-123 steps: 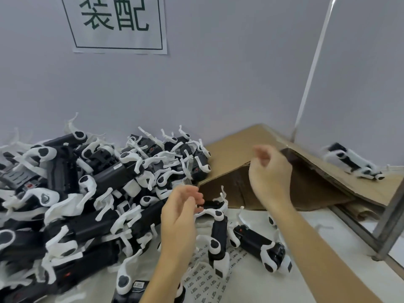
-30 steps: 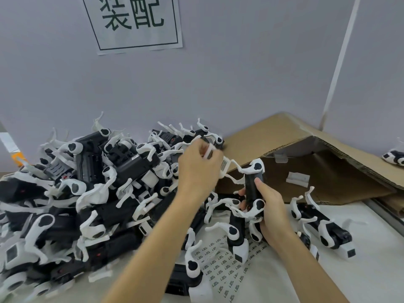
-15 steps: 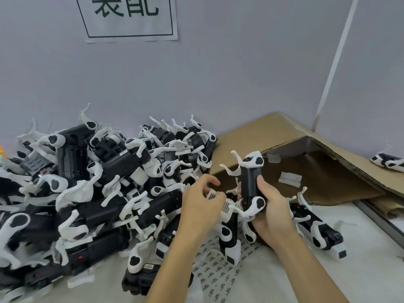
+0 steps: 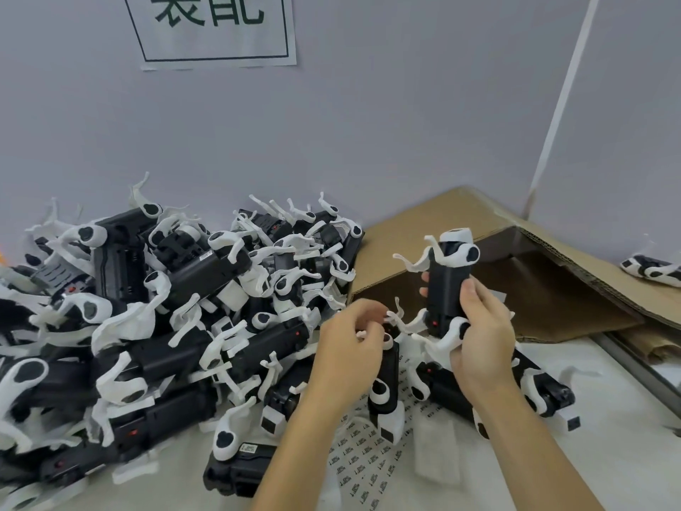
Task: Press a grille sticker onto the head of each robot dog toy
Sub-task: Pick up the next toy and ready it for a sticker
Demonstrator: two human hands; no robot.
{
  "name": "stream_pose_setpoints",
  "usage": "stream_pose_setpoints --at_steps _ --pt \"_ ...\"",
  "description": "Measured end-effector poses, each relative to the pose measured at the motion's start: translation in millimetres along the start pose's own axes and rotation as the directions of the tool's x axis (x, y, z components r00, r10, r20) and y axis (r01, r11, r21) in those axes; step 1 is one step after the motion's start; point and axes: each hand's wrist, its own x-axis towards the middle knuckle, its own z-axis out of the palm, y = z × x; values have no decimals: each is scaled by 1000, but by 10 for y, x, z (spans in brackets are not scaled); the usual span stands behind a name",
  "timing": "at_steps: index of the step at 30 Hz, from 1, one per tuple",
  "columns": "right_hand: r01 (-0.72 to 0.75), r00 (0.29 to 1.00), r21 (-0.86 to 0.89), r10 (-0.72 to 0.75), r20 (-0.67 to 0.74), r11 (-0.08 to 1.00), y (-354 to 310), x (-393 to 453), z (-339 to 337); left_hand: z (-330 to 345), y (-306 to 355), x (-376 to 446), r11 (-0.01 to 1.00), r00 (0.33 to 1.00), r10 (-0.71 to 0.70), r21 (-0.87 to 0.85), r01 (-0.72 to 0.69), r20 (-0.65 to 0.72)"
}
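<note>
Black-bodied, white-legged, the robot dog toy [image 4: 447,285] stands upright in my right hand [image 4: 482,337], fingers and thumb wrapped round its body above the counter [image 4: 608,418]. My left hand [image 4: 350,348] sits just beside its lower legs, fingers curled; I cannot tell what they pinch. Below lies the sticker sheet [image 4: 368,462]. A heap of toys [image 4: 166,307] fills the left, cardboard [image 4: 534,289] behind.

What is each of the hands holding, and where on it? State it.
The right hand grips an upright robot dog toy around the lower half of its black body. The left hand has curled fingers beside the toy's white legs; what it pinches cannot be told.
</note>
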Motion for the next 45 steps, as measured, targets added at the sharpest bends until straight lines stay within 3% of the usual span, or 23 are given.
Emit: stream_pose_setpoints --at_steps 4,7,10,12,14,16,18,20,21,23,25,27,32,39,42,45 --pt "-161 980 310 114 163 937 -31 -62 139 -13 90 48 970 998 70 -234 -68 1" --pt "-245 958 349 170 232 905 -19 -117 241 -41 140 147 857 981 -136 -481 187 140" --pt "-266 939 235 196 282 935 2 -159 297 -76 79 130 700 956 -130 -658 277 265" --pt "-195 947 49 175 269 980 30 -198 348 -100 32 105 645 950 -111 -706 292 292" --pt "-3 986 -248 44 161 969 76 -210 382 -108 22 126 612 946 -133 -726 313 296" --pt "165 986 -442 -155 58 882 123 -220 385 -117 4 154 626 943 -159 -709 325 292" --pt "205 964 -503 -263 -46 839 143 -232 382 -124 -3 153 604 940 -196 -721 339 279" --pt "194 963 -505 -262 -66 841 139 -248 386 -138 5 166 536 949 -229 -785 310 219" --pt "185 976 -458 -218 -20 869 135 -258 392 -138 10 182 492 950 -258 -823 284 174" --pt "177 972 -337 -109 210 925 143 -288 397 -132 10 224 409 937 -340 -883 230 86" --pt "193 879 -302 -28 475 934 186 -320 400 -136 15 239 353 919 -392 -919 174 24" --pt "198 833 -317 11 552 927 249 -340 420 -144 4 224 337 920 -392 -927 166 22" --pt "215 952 -350 -116 284 912 271 -356 478 -109 44 146 292 932 -315 -917 272 177" --pt "338 939 -414 -276 203 845 258 -378 466 -46 70 168 390 928 -355 -884 259 115" --pt "308 946 -398 -233 226 864 263 -372 464 -65 69 163 408 930 -359 -883 234 81" --pt "221 946 -386 -101 307 896 247 -306 412 -71 55 163 464 936 -351 -864 195 23"
